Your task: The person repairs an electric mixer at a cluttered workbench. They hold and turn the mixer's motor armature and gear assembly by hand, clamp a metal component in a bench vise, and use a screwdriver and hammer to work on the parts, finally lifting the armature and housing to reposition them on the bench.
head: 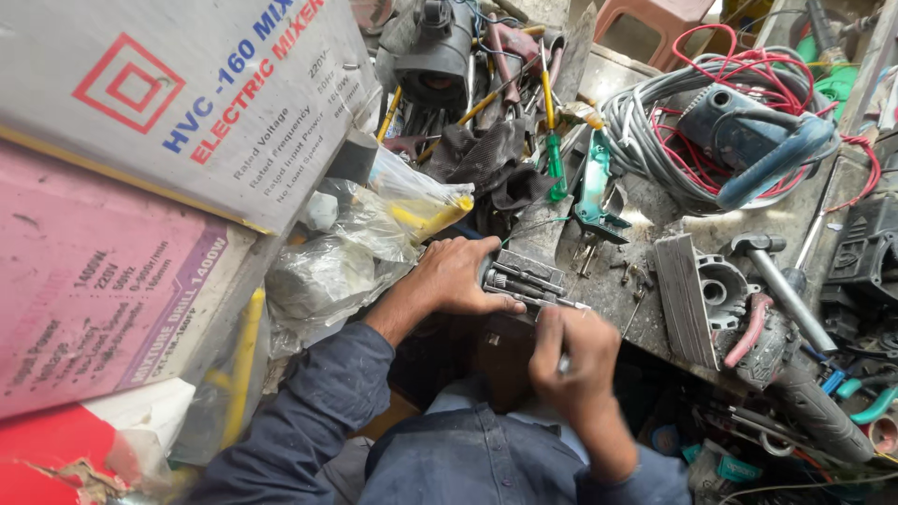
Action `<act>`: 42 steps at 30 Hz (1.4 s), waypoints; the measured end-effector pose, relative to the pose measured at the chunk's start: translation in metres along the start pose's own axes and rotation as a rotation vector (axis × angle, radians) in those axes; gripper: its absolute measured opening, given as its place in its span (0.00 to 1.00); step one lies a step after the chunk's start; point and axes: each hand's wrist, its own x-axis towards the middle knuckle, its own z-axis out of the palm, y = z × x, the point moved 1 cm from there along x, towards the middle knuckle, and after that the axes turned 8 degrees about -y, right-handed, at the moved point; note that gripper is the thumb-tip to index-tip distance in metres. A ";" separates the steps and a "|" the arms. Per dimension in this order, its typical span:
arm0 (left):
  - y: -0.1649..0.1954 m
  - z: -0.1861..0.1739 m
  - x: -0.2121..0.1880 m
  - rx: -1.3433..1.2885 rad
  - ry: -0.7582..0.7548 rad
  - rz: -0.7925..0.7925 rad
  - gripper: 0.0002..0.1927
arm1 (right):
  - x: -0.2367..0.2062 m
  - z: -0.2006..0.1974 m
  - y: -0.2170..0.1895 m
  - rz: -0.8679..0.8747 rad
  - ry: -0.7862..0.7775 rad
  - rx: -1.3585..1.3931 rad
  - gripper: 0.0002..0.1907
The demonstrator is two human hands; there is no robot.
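The left hand (460, 273) grips a grey motor part (524, 278) on the bench (655, 220). At its five o'clock, the right hand (572, 360) is closed around a thin tool (564, 363). A hammer (778, 281) lies at three o'clock.

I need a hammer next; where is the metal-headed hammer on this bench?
In the head view, the metal-headed hammer lies right of the right hand, between the grey ribbed motor housing and the black casing.

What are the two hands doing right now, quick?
Left hand: closed on a grey metal motor part at the bench edge.
Right hand: fingers closed around a thin metal tool touching that part.
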 end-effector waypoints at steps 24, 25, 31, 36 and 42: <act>0.001 -0.001 -0.006 -0.005 0.048 0.034 0.60 | 0.104 -0.001 0.076 0.290 0.127 0.259 0.30; 0.002 -0.002 -0.006 -0.011 0.049 0.033 0.60 | 0.103 -0.002 0.074 0.280 0.119 0.257 0.30; 0.003 -0.004 -0.005 -0.009 0.036 0.026 0.59 | 0.092 -0.004 0.064 0.196 0.130 0.231 0.30; 0.000 0.000 -0.003 -0.009 0.019 0.029 0.58 | 0.054 -0.005 0.046 -0.086 0.108 0.154 0.28; -0.001 -0.001 0.000 -0.036 0.022 0.036 0.58 | -0.032 0.005 0.026 -0.421 0.019 -0.118 0.22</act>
